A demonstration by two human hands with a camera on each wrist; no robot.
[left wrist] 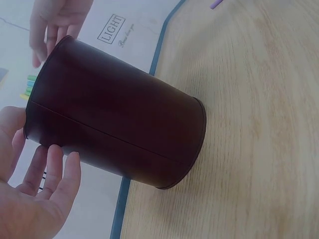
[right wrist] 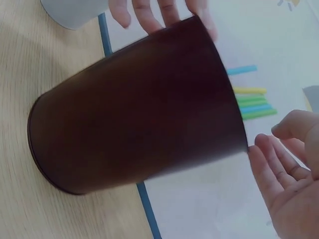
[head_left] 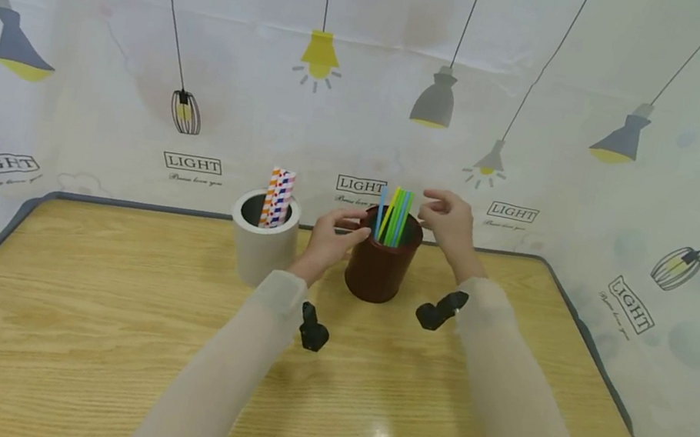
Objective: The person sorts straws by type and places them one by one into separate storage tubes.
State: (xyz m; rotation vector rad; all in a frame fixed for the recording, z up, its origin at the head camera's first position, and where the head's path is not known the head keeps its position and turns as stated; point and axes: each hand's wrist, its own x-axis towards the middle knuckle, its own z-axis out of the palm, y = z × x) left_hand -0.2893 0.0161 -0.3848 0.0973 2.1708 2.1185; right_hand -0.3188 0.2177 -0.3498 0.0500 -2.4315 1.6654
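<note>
A dark brown cylindrical holder (head_left: 380, 275) stands at the back of the table with several green, yellow and blue straws (head_left: 398, 215) upright in it. My left hand (head_left: 329, 241) is at the holder's left side, thumb tip by the rim and relaxed fingers along the outer wall. On the other side, my right hand (head_left: 450, 224) hovers by the rim with fingers bent loosely and nothing between them. In the right wrist view its fingertips (right wrist: 259, 144) are right at the rim. The straws' lower parts are hidden inside the holder.
Left of the brown holder stands a white cylindrical holder (head_left: 262, 254) with several striped and patterned paper straws (head_left: 278, 198). A purple stick end (left wrist: 216, 4) shows on the tabletop (head_left: 91, 329). Behind the table's dark edge hangs a lamp-printed cloth (head_left: 369, 112).
</note>
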